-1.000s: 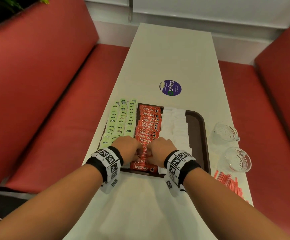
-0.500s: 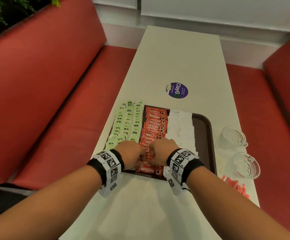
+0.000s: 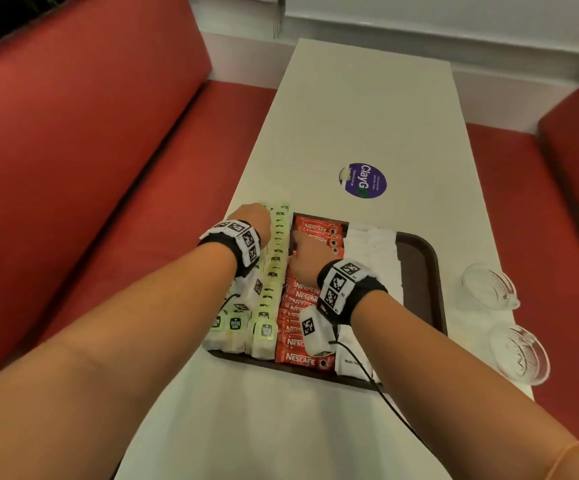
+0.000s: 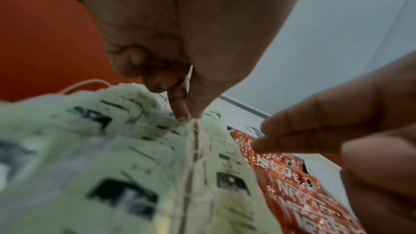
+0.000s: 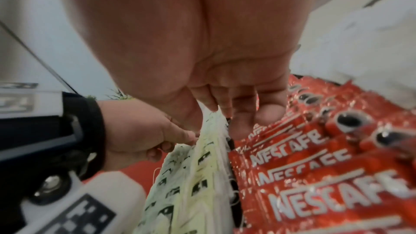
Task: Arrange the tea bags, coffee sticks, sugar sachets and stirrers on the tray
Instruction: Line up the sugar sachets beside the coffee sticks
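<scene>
Tea bags (image 3: pixel 276 258), coffee (image 3: pixel 315 230), sugar (image 3: pixel 372 247) sit on your tray (image 3: pixel 426 271) (stirrers unseen); left hand (image 3: pixel 251 220) pinches tea bags, right hand (image 3: pixel 307 256) fingers extended, touching coffee.

Purple round sticker (image 3: pixel 363 180) on white table (image 3: pixel 367 109); two glass bowls (image 3: pixel 490 287).

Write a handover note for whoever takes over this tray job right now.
Hands: left grip pinches the far end of the tea bags; right grip, fingers straight, presses at the seam between tea bags and coffee sticks.
Things: on the tray, tea bags left, coffee sticks middle, sugar sachets right. Two glass bowls stand on the table right of it.
Done: three kinds are laid in rows.
Left: finish straightening the tea bags; stirrers are out of view, likely not yet placed.
</scene>
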